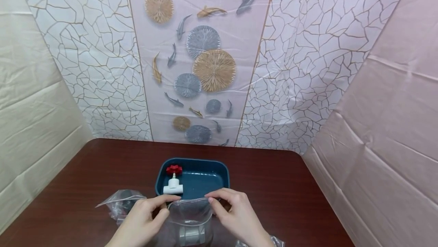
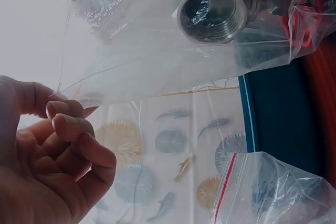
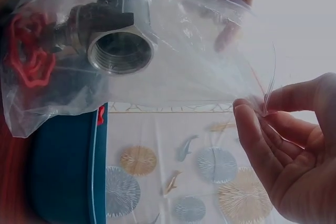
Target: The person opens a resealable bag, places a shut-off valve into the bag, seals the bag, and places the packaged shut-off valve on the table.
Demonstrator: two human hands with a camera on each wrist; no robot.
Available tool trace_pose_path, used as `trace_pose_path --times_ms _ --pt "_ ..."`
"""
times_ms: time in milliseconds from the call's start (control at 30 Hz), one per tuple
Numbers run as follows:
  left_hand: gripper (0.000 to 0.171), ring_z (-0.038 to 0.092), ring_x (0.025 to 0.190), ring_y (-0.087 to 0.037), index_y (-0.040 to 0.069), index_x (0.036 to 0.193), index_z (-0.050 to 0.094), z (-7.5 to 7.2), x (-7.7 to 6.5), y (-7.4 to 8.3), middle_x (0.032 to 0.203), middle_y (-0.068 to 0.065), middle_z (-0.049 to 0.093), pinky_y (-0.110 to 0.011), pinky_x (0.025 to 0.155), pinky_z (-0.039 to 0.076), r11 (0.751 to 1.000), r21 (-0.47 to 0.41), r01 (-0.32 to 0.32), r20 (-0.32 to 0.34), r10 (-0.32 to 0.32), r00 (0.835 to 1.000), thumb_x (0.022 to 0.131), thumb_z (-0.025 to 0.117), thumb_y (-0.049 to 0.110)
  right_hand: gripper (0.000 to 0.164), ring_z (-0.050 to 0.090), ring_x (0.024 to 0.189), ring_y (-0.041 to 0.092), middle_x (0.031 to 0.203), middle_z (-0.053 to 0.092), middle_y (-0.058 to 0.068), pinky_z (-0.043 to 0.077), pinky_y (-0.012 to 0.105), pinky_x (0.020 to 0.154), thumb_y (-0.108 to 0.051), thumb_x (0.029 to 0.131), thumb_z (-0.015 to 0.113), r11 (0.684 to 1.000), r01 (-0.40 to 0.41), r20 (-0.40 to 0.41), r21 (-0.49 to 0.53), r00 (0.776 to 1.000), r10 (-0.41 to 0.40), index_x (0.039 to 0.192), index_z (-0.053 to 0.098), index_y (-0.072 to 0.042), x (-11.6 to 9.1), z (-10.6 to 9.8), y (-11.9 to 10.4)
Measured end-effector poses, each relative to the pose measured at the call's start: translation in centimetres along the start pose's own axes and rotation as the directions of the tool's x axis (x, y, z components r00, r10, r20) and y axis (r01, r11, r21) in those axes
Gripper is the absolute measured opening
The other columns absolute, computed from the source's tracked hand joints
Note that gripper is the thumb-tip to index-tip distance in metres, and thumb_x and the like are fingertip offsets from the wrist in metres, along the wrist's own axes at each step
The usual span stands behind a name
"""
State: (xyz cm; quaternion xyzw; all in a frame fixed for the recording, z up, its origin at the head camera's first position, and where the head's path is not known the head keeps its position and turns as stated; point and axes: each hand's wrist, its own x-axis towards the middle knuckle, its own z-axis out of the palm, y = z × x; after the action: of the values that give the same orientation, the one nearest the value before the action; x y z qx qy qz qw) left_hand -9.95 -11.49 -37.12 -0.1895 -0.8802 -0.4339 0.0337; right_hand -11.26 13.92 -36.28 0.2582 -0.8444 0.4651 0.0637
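Note:
A clear zip bag (image 1: 190, 212) hangs by its top edge between both hands. Inside it lies a metal valve (image 3: 118, 51) with a threaded opening and a red handwheel (image 3: 30, 56), seen through the plastic in both wrist views. My left hand (image 1: 143, 218) pinches the left corner of the bag's mouth between thumb and forefinger. At the opposite corner, my right hand (image 1: 236, 212) pinches the edge the same way. In the left wrist view the left hand (image 2: 58, 150) has its other fingers curled loosely. The right hand (image 3: 289, 145) is close up in the right wrist view.
Behind the bag, a blue tray (image 1: 208, 162) stands on the dark red table (image 1: 273, 186). A white tee valve (image 1: 173, 187) with a red handwheel lies in its left side. Another clear bag (image 1: 119, 197) with dark contents sits at left; crumpled plastic (image 1: 278, 241) shows at the lower right.

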Motion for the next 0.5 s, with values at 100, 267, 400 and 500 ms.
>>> trace_pose_path --times_ms 100,267,400,500 --pt "0.034 0.029 0.04 -0.003 0.029 0.107 0.066 0.1 0.1 0.2 0.049 0.011 0.035 -0.021 0.04 0.03 1.0 0.028 0.005 -0.016 -0.004 1.0 0.088 0.053 0.004 0.012 0.056 0.061 0.007 0.088 0.065 -0.007 0.048 0.025 0.051 -0.022 0.093 0.058 1.0 0.027 -0.023 -0.015 0.999 -0.028 0.096 0.07 -0.021 -0.1 0.0 0.0" --pt "0.036 0.032 0.042 -0.003 0.028 0.109 0.066 0.2 0.6 0.6 0.053 0.011 0.039 -0.02 0.041 0.032 0.998 0.064 0.0 -0.034 0.002 0.999 0.088 0.052 0.004 0.01 0.056 0.065 0.004 0.089 0.065 -0.011 0.048 0.023 0.054 -0.02 0.092 0.061 0.996 0.069 -0.079 -0.054 0.994 -0.073 0.094 0.07 -0.023 -0.3 0.0 0.1" --pt "0.037 0.03 0.041 -0.004 0.029 0.111 0.065 0.1 0.9 0.7 0.054 0.01 0.041 -0.021 0.04 0.032 0.998 0.067 -0.003 -0.026 0.005 1.0 0.089 0.051 0.004 0.011 0.054 0.064 0.004 0.088 0.064 -0.011 0.047 0.023 0.054 -0.027 0.092 0.059 0.997 0.055 -0.09 -0.062 0.994 -0.061 0.094 0.069 -0.025 -0.3 0.0 0.2" --pt "0.037 0.031 0.04 -0.006 0.03 0.111 0.065 -0.1 1.2 0.6 0.053 0.009 0.039 -0.022 0.04 0.032 0.998 0.07 0.004 -0.016 -0.002 1.0 0.089 0.051 0.005 0.014 0.053 0.062 0.004 0.087 0.064 -0.011 0.047 0.023 0.054 -0.031 0.093 0.057 0.997 0.041 -0.094 -0.062 0.994 -0.047 0.094 0.07 -0.025 -0.3 0.0 0.3"
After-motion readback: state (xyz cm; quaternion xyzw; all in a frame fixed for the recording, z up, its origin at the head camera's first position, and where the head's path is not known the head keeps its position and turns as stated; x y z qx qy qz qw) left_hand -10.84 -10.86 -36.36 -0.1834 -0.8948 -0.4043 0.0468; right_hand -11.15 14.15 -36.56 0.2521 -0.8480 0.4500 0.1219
